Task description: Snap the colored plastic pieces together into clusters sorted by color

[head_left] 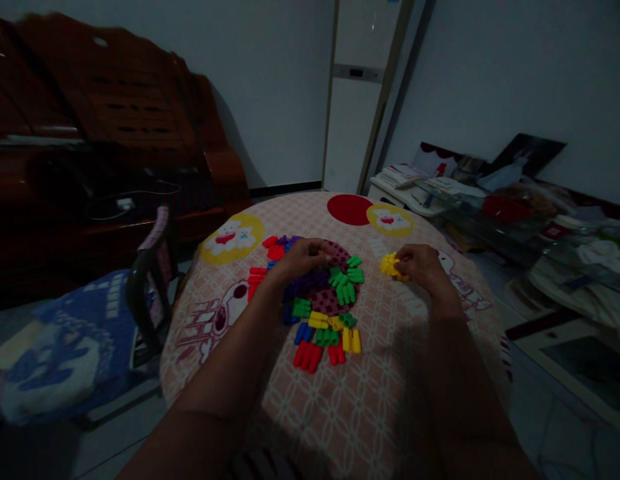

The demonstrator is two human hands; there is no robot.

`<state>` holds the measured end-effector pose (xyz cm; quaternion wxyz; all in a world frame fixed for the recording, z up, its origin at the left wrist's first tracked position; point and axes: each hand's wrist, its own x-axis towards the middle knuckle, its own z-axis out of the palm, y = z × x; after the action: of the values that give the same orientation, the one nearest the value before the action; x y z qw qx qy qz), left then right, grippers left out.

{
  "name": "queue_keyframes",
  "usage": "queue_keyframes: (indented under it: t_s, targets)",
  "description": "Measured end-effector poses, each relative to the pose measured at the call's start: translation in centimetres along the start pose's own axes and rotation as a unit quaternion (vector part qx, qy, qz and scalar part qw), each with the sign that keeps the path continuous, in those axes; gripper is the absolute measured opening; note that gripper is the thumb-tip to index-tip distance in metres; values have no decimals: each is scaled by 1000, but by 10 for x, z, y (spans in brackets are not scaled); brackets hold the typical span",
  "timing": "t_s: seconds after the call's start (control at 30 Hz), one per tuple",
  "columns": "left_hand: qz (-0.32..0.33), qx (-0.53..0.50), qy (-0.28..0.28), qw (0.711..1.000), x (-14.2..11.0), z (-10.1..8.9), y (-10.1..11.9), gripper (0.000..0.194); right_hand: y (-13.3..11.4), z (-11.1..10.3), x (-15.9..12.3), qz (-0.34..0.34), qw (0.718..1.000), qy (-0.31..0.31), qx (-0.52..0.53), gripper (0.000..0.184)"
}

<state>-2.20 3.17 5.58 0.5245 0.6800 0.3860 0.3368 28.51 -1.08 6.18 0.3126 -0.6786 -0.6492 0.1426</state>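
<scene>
Plastic building blocks in several colours lie in a loose pile on the round table. My right hand (421,263) pinches a cluster of yellow blocks (391,265) at the right of the pile, at the tabletop. Over the upper middle of the pile is my left hand (306,258), its fingers curled together; what they hold, if anything, cannot be made out. Beneath and beside it lie purple blocks (310,283) and green blocks (346,288). Closer to me are red blocks (307,357), blue blocks (303,333) and more yellow pieces. My left wrist hides part of the pile.
A patterned cloth (380,393) covers the table. On the left stand a chair (145,307) with a blue cover and a dark wooden bench (115,113). Papers and bags crowd a low glass-topped cabinet (455,193) on the right. A tall white unit (355,120) is at the back.
</scene>
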Motion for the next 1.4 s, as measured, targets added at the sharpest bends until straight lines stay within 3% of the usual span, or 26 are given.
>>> queue_keyframes:
  t_s: [0.33, 0.53, 0.77, 0.9, 1.07, 1.17, 1.23, 1.3, 1.4]
  targets:
    - [11, 35, -21, 999, 4, -5, -10, 22, 13, 12, 3, -33, 980, -32, -193, 16]
    - [21, 108, 41, 993, 10, -20, -26, 23, 15, 16, 2, -37, 968, -28, -247, 19]
    - [6, 374, 113, 921, 5, -37, -27, 15, -1, 2, -1, -52, 979, 35, -193, 14]
    - [-44, 450, 90, 887, 1, -33, -25, 16, -10, -1, -3, -53, 987, 52, -145, 10]
    - [-58, 474, 49, 877, -1, -26, -21, 23, -11, 1, -2, -52, 992, 42, -111, 6]
    - [-54, 461, 59, 884, 0, -28, -20, 20, -20, 9, -4, -63, 995, 16, -76, 5]
    - [-41, 418, 75, 905, 2, -29, -20, 18, -34, 21, -8, -87, 995, -15, -38, 5]
    - [-27, 324, 78, 942, 3, -28, -17, 18, -51, 38, -15, -115, 992, -58, 20, 12]
    - [-23, 133, 45, 990, 0, -21, -8, 26, -74, 66, -25, -134, 981, -92, 105, 36]
